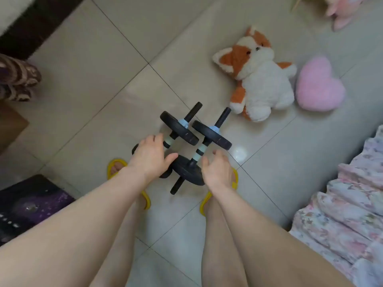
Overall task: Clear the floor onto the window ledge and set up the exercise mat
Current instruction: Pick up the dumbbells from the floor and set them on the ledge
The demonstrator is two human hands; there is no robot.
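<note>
Two dumbbells lie side by side on the tiled floor (93, 83) just ahead of my feet, bars angled far-right: left dumbbell (179, 129) and right dumbbell (207, 146), each with black plates, a pale blue striped grip and black threaded ends. My left hand (150, 157) is over the near end of the left dumbbell, fingers spread and loosely curved, hiding its near plate; can't tell if it touches. My right hand (217, 170) is just right of the right dumbbell's near plate, fingers curled halfway, open, holding nothing. Two yellow slippers (146, 198) on my feet, under my forearms. Far right on the floor: one orange-and-white plush fox (261, 79), and just right of it one pink heart cushion (319, 85). One more pink plush (342, 11) at the far right edge, partly cut off. Floral bedding (352, 204) on near right. Dark purple mat-like thing (31, 204) near left, blurred. Brown striped fabric (18, 77) at left edge.
</note>
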